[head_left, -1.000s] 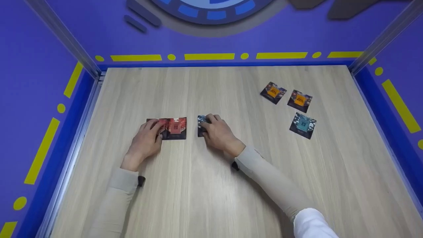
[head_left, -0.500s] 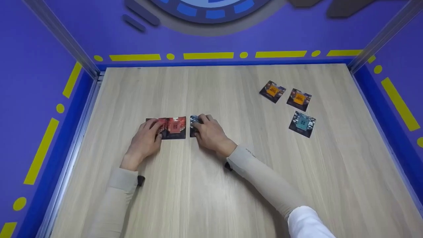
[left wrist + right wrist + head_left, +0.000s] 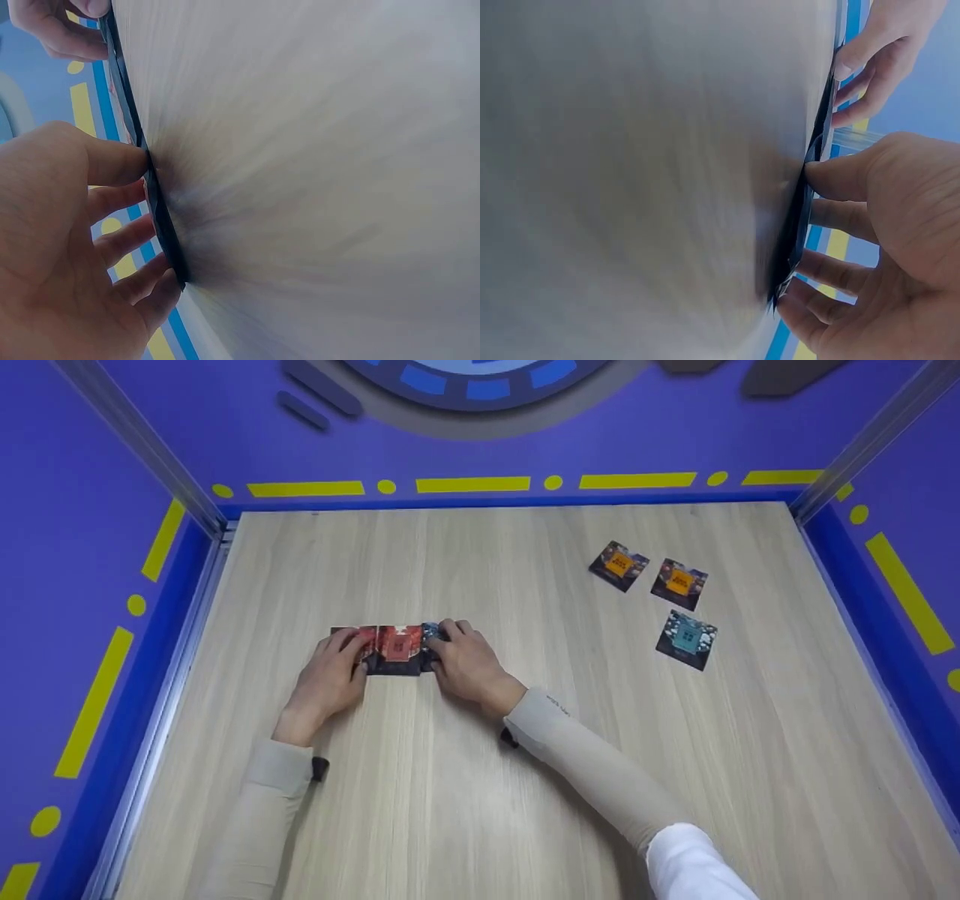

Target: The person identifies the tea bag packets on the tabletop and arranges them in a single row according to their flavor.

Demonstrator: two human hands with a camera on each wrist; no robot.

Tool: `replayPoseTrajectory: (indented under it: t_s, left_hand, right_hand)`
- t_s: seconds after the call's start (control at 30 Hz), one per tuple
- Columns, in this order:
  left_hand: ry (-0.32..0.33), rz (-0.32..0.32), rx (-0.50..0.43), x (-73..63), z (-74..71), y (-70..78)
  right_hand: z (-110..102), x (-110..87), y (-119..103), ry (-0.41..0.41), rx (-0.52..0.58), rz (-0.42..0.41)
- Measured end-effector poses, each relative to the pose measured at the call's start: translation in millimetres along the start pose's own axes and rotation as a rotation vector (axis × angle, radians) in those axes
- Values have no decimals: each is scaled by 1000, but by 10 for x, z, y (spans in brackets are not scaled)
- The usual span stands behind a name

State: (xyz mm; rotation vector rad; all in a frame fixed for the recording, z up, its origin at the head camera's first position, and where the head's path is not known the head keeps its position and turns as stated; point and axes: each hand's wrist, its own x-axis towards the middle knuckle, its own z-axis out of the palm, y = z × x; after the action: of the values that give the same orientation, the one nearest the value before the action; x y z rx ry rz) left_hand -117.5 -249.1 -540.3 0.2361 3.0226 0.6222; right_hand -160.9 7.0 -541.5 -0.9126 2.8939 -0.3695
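Observation:
In the head view, two dark sachets with red labels lie side by side at mid-left. My left hand rests its fingertips and thumb on the left red sachet, hiding most of it. The right red sachet shows almost whole. At its right edge is a dark sachet with teal and white print, mostly under my right hand, which holds it with thumb and fingers near opposite edges. Both wrist views show the sachets edge-on, thin and dark; in the right wrist view, the thumb meets the sachet's near edge.
Toward the back right of the wooden table lie two sachets with orange labels, a left one and a right one. Another teal sachet lies just in front of them. Purple-blue panels enclose the table at the back and sides.
My right hand has slid the teal sachet leftward, closing the gap to the right red sachet. My left hand has stayed in place on the left red one.

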Motion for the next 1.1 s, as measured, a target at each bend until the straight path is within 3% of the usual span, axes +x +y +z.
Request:
replayPoseTrajectory:
  t_s: [0.2, 0.77, 1.1]
  left_hand:
    - [1, 9, 6, 6, -6, 4]
    - [-10, 6, 0, 25, -9, 17]
    - [-9, -2, 1, 4, 8, 5]
  right_hand:
    - [-5, -7, -16, 0, -39, -7]
    - [-28, -85, 24, 4, 40, 9]
    - [-117, -196, 136, 28, 66, -24]
